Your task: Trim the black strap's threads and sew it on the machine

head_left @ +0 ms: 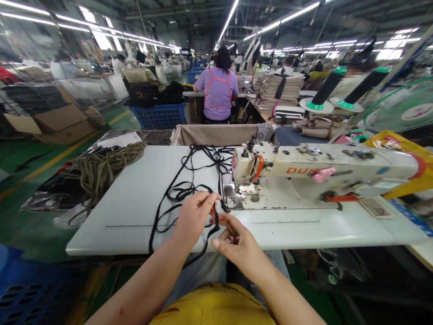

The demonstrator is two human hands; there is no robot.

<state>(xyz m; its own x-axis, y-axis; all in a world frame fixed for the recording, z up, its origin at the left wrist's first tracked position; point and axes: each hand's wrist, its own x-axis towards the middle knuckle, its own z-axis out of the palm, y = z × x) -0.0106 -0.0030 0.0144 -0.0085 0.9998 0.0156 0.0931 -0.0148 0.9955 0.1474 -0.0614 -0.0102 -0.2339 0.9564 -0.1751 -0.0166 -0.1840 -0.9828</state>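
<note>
My left hand (194,215) pinches a narrow black strap (185,187) at the near edge of the white sewing table (135,203). My right hand (235,246) is closed just to its right, gripping the same strap where it folds between the two hands. The strap runs in loose loops across the table toward the back. A white sewing machine (304,169) stands to the right, its needle area (248,187) just beyond my hands.
A pile of olive webbing (101,169) lies at the table's left. A person in a purple shirt (218,88) sits ahead, back turned. Thread cones (326,90), a fan (402,106), a blue crate (158,115) and cardboard boxes (57,122) surround the station.
</note>
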